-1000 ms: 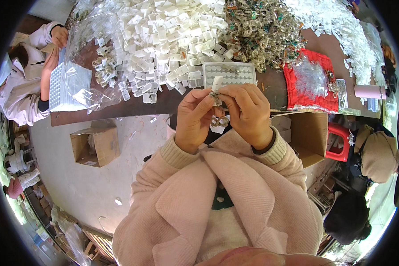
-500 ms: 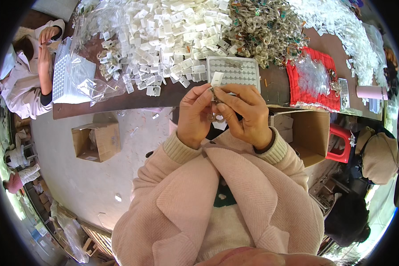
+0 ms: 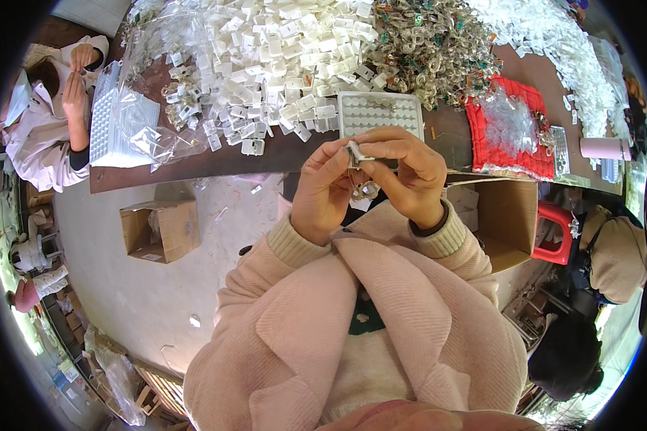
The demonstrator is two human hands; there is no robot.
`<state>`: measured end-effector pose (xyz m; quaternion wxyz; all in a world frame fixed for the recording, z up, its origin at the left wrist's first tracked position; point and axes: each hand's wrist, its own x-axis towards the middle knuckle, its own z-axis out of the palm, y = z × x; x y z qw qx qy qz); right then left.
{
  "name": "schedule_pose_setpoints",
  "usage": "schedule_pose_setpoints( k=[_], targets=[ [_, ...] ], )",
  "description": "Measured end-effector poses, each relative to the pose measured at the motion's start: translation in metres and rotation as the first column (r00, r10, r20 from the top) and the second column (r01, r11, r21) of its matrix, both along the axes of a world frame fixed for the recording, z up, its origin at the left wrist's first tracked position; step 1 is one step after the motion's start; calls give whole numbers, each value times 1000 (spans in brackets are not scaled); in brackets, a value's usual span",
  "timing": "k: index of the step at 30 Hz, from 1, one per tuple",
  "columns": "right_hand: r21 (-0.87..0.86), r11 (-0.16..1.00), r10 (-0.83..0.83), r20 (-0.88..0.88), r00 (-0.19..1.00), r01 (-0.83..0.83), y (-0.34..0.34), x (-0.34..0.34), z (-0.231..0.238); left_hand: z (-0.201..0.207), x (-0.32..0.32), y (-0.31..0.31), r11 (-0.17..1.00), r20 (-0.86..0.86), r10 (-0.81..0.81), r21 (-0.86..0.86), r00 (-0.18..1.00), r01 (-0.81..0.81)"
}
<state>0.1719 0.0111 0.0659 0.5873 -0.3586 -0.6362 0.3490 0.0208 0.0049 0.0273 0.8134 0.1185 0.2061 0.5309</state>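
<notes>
In front of my chest, just off the table's near edge, both hands meet around one small item. My left hand (image 3: 323, 188) pinches it between thumb and fingers. My right hand (image 3: 411, 172) grips its other side, thumb below and fingers on top. The item has a small white tag (image 3: 359, 155) at the fingertips, and a clear, ring-like piece (image 3: 366, 190) dangles beneath. The finer parts between the fingers are too small to make out. Beyond my hands lies a white tray (image 3: 349, 118) with rows of rounded hollows and a small piece at its far edge.
White tags (image 3: 280, 65) heap across the table (image 3: 216, 161), beside a pile of clear ring-like pieces (image 3: 431, 54). To the right lie a red cloth-like holder (image 3: 482, 136) with clear plastic and a pink cylinder (image 3: 604, 148). Cardboard boxes (image 3: 183, 230) stand below; a co-worker (image 3: 50, 144) sits left.
The white tag, which stuck up above my fingertips, is now tilted down between them. My right fingers have moved over it, and the clear ring-like piece hangs more in view.
</notes>
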Motion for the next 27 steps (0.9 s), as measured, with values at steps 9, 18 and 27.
schedule_pose_setpoints(
  k=[9, 18, 27],
  targets=[
    [155, 988, -13, 64, 998, 3, 1, -6, -9, 6, 3, -5, 997, 57, 6, -77, 998, -2],
    [304, 952, -91, 161, 983, 38, 0, -11, -15, 3, 9, -11, 997, -8, 49, -60, 999, -49],
    [119, 955, -297, 398, 868, 272, -34, 60, -29, -13, 9, -10, 998, -109, -56, 0, 992, 57]
  ],
)
